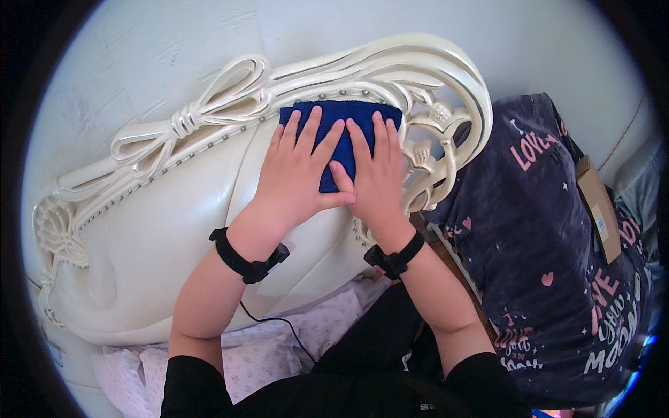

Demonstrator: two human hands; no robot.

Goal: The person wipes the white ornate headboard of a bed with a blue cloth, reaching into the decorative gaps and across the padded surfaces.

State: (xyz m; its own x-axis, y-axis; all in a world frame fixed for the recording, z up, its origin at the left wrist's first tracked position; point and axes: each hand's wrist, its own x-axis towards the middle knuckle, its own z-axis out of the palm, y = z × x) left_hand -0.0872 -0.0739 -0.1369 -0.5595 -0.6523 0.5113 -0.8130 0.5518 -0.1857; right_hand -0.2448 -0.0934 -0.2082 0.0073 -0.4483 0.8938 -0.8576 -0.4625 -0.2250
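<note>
A folded dark blue cloth (342, 150) lies against the cream padded panel (172, 251) of a headboard, close to its upper right corner. My left hand (290, 175) rests flat on the cloth's left part with the fingers spread. On the right part lies my right hand (379, 177), palm down, its fingers slightly apart. Both thumbs meet near the cloth's lower edge. The palms hide much of the cloth. Around the panel runs a carved, glossy cream frame (441, 55) with a bow ornament (185, 120) and a row of metal studs.
Floral pillows (266, 355) lie below the headboard. At right, a dark plush blanket (528, 230) with printed lettering and hearts drapes over something, with a cardboard box (598, 209) on it. Behind the headboard rises a pale wall (157, 47). Each wrist wears a black strap; a thin black cable (277, 320) hangs below the left forearm.
</note>
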